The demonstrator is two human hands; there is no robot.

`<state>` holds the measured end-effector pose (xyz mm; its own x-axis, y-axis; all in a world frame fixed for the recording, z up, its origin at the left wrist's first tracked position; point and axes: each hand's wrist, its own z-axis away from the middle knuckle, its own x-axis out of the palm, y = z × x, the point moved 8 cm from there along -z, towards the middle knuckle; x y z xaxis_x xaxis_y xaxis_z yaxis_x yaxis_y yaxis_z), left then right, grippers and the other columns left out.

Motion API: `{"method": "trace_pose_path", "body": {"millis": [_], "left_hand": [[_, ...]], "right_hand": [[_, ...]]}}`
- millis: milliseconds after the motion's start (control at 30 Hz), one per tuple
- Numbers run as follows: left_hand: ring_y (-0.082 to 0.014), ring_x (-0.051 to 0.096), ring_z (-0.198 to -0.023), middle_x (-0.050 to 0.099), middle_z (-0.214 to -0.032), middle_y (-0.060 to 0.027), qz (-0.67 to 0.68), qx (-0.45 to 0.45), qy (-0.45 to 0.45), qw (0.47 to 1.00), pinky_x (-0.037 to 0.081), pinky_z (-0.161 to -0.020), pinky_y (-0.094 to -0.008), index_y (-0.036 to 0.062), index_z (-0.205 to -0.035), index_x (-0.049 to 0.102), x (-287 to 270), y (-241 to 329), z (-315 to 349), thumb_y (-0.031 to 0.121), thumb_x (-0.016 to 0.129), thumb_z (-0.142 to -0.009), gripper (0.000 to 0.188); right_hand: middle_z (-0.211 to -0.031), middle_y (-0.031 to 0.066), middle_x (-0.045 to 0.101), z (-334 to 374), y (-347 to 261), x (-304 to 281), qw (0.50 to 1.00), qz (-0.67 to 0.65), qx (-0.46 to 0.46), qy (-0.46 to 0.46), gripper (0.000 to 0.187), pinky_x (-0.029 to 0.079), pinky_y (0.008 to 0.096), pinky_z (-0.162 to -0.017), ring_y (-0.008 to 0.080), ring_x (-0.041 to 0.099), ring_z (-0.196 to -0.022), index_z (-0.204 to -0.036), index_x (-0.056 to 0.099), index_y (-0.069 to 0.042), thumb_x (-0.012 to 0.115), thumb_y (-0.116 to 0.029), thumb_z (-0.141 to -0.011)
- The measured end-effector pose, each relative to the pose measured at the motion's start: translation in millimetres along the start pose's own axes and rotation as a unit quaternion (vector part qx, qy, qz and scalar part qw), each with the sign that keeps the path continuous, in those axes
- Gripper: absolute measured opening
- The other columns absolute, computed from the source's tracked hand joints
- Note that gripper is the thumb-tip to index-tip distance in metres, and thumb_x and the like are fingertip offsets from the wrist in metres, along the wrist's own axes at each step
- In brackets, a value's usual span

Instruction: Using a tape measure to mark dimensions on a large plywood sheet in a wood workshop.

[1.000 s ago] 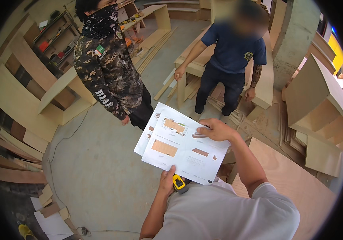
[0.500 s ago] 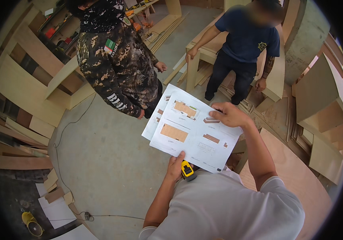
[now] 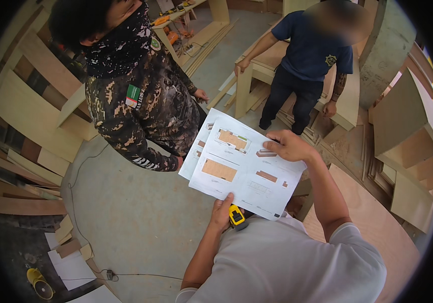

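Observation:
Several printed drawing sheets (image 3: 244,174), white with brown plan and furniture pictures, are held up in front of me. My right hand (image 3: 289,145) grips their upper right edge, thumb on the face of the top sheet. At the lower edge my left hand (image 3: 221,209) pinches the sheets with its thumb on top. A yellow and black tape measure (image 3: 237,217) sits right beside the left hand, under the papers' edge; the left fingers are hidden, so I cannot tell whether they hold it too.
A person in a camouflage jacket (image 3: 141,101) stands close at the left of the sheets. Another in a dark blue shirt (image 3: 312,45) rests a hand on a wooden frame (image 3: 244,91). Plywood boards (image 3: 35,116) lean at left; a cable (image 3: 72,192) crosses the floor. A wooden cabinet (image 3: 403,116) stands right.
The person in camouflage has leaned in nearer to the sheets, and their head and arm have moved. My hands and the sheets have hardly moved.

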<state>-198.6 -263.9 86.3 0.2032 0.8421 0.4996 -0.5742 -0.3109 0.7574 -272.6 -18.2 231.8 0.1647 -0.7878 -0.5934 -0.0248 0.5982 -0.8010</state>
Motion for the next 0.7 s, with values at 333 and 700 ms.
{"method": "trace_pose_path", "body": {"millis": [333,700], "left_hand": [[-0.0148,0.064,-0.067,0.067,-0.087,-0.0057,-0.002,-0.001,0.002,1.0,0.054,-0.059,-0.0292,0.0054,-0.114,0.058,-11,-19,-13,0.033,0.055,-0.101,0.031],[-0.0134,0.064,-0.07,0.066,-0.089,-0.006,0.008,0.046,-0.014,0.999,0.054,-0.062,-0.028,0.0049,-0.114,0.057,-13,-33,-24,0.032,0.053,-0.102,0.03]], "right_hand": [[-0.069,0.0167,0.055,-8,19,8,1.0,-0.008,0.002,0.007,0.024,0.04,0.0357,-0.061,0.0177,0.048,-0.064,-0.092,0.061,0.002,0.062,-0.023,-0.093],[-0.075,0.0049,0.054,-27,-9,12,0.998,-0.007,-0.058,0.001,0.024,0.04,0.0296,-0.059,0.0118,0.048,-0.068,-0.09,0.062,0.0,0.064,-0.023,-0.095]]}}
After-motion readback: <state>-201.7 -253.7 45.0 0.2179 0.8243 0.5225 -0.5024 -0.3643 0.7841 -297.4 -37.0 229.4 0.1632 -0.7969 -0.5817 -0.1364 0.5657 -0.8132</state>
